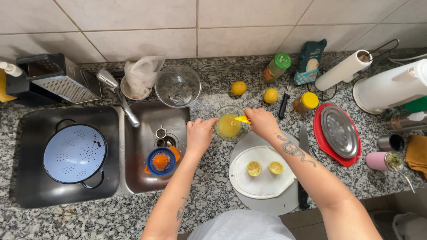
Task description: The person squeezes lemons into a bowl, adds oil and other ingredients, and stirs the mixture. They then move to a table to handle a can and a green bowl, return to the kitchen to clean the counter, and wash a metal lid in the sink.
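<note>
1. Yellow juice fills the lower part of the small clear glass bowl [230,124], which stands on the speckled granite tabletop [209,186] between the steel sink [147,178] and the round white cutting board [262,182].
2. My left hand [200,135] curls against the bowl's left side, fingers closed round the rim, a grip that would keep the bowl steady.
3. My right hand [262,122] reaches over the right rim, fingers pinched shut on a small yellow utensil [243,119] whose tip points into the bowl; I cannot tell what kind of utensil it is.
4. Two squeezed lemon halves [264,168] lie cut side up on the white board, near the bowl, so they are in easy reach.
5. The blue and orange citrus juicer [161,161] sits down in the sink, probably so its drips stay off the tabletop.
6. Two whole yellow lemons [254,92] wait behind the bowl, and a black-handled knife [303,178] lies along the board's right edge, blade away from my arm.
7. A pale blue enamel colander [74,153] rests in the dark left basin, well apart from my hands.
</note>
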